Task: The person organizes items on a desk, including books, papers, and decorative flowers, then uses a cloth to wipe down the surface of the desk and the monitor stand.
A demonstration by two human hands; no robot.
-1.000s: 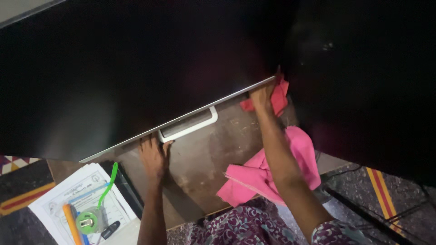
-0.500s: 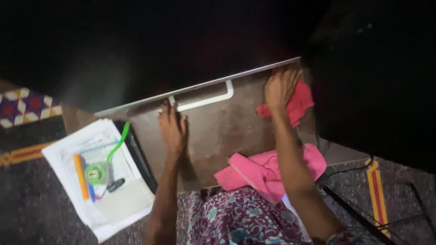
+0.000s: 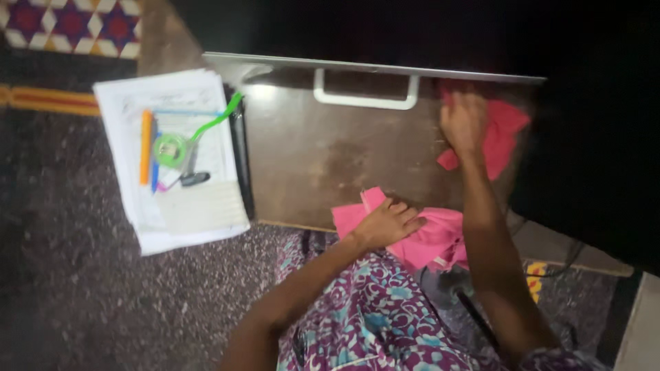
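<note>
**Head view: right hand presses a red-pink cloth to the brown board, left hand lies on the folded pink cloth**

Head camera looks down on my two hands over a brown board (image 3: 330, 165). My right hand (image 3: 464, 122) sits at about 2 o'clock from the picture's centre, fingers spread and bent over a crumpled red-pink cloth (image 3: 505, 130), pressing it flat against the board's far right corner, just under the board's pale metal edge strip (image 3: 371, 67). The fingers are not curled round the cloth; it bunches out from beneath the palm toward 3 o'clock.

My left hand (image 3: 385, 223) lies near 5 o'clock, palm down with fingers loosely together, resting on a folded pink cloth (image 3: 433, 237) at the near edge of the board. Whether those fingers pinch the fabric or only lie on it, I cannot tell. The two cloths are apart, with bare board between them.

At 12 o'clock a white handle (image 3: 364, 93) runs along the board just below the metal strip. Beyond the strip everything is dark.

At 9 o'clock, touching the board's left side, a stack of white papers (image 3: 185, 213) lies on the speckled floor (image 3: 69, 261). On the papers rest an orange pen (image 3: 146, 148), a green round tape measure (image 3: 170, 149) with a green strap, and a small dark item I cannot make out. A patterned mat (image 3: 69, 20) shows at 11 o'clock. At 6 o'clock my lap is covered by purple floral fabric (image 3: 371, 316).
</note>
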